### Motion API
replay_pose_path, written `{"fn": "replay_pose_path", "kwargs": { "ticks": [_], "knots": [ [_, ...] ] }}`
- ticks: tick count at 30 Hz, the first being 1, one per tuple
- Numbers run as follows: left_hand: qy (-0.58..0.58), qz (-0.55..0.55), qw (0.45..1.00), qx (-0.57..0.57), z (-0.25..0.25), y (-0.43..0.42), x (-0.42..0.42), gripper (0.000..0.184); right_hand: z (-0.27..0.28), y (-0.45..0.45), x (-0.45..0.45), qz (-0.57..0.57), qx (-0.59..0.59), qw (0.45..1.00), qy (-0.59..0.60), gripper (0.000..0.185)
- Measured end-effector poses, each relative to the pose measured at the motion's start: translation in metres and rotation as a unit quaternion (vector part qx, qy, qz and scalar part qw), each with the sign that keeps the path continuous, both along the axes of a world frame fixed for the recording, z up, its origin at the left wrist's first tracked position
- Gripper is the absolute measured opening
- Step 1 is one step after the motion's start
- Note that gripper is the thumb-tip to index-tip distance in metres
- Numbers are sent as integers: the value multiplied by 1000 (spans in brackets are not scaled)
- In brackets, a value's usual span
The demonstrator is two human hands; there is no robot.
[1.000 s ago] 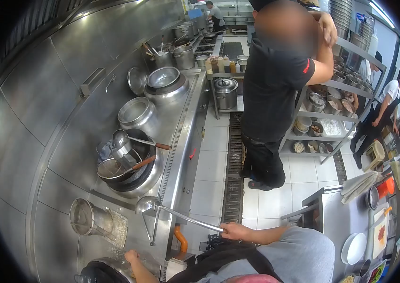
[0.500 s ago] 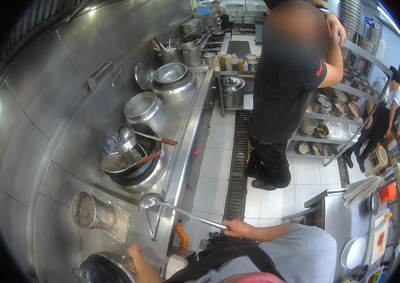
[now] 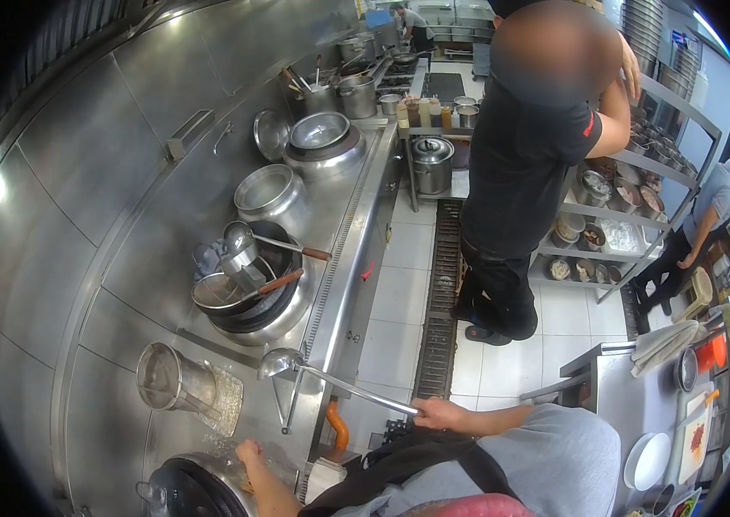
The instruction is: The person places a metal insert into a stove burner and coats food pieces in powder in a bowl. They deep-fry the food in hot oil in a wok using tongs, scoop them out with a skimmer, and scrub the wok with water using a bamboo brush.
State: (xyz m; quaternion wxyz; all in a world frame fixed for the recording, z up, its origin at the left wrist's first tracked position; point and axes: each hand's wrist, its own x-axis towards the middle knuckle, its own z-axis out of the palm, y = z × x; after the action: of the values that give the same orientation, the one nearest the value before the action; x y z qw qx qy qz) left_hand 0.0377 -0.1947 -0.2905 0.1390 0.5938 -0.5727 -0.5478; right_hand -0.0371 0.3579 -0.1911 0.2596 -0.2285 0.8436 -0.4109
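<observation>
My right hand (image 3: 436,414) is closed around the end of a long metal handle. It belongs to a ladle (image 3: 280,363), whose bowl hangs over the front of the steel cooking counter (image 3: 249,422), near a metal swing tap. My left hand (image 3: 249,451) is low at the counter, with its fingers curled; what they hold, if anything, is hidden. Just below and left of that hand sits a dark wok (image 3: 182,491) on the burner, cut off by the bottom of the view. A metal strainer pot (image 3: 175,379) stands beyond it, over a perforated plate.
Stacked woks (image 3: 266,297) hold strainers and another ladle. Farther along are metal bowls (image 3: 320,131) and a stockpot (image 3: 431,164). A person in black (image 3: 520,164) stands in the aisle beside a rack (image 3: 615,250). White plates (image 3: 646,461) and a chopping board (image 3: 694,435) lie right.
The camera view has shifted slightly, and both hands stay in nearly the same places, the right still holding the ladle. At far right, the people have moved and one now shows more clearly.
</observation>
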Motion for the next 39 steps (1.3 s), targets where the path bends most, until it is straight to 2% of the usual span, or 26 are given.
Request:
{"fn": "replay_pose_path", "kwargs": {
  "ticks": [4,6,9,11,20,27,30,33,39],
  "knots": [
    [-48,-47,998,-21,-1,0,-3,10,6,2,-2,2,-5,1000,-25,25],
    [1,-18,1000,-5,-2,2,-2,12,4,2,-2,0,-10,999,-35,26],
    [-3,-25,1000,-7,-1,1,-4,12,-1,2,-1,-3,-6,1000,-24,27],
    [-14,-27,999,-16,0,2,-6,12,0,2,-1,-11,-14,1000,3,21],
    [-18,-3,1000,-16,15,9,-10,9,1,0,-6,-6,-8,1000,18,25],
    [-28,-38,999,-20,10,2,-7,12,19,-5,-11,-6,15,1000,-10,23],
    [18,6,1000,-2,6,6,-5,11,17,-7,-13,-1,20,1000,13,23],
    [-29,-28,999,-7,9,8,-3,11,19,-10,-15,6,18,1000,17,23],
    [-7,2,1000,-10,4,2,4,8,22,-16,-14,10,19,1000,3,23]
  ]
}}
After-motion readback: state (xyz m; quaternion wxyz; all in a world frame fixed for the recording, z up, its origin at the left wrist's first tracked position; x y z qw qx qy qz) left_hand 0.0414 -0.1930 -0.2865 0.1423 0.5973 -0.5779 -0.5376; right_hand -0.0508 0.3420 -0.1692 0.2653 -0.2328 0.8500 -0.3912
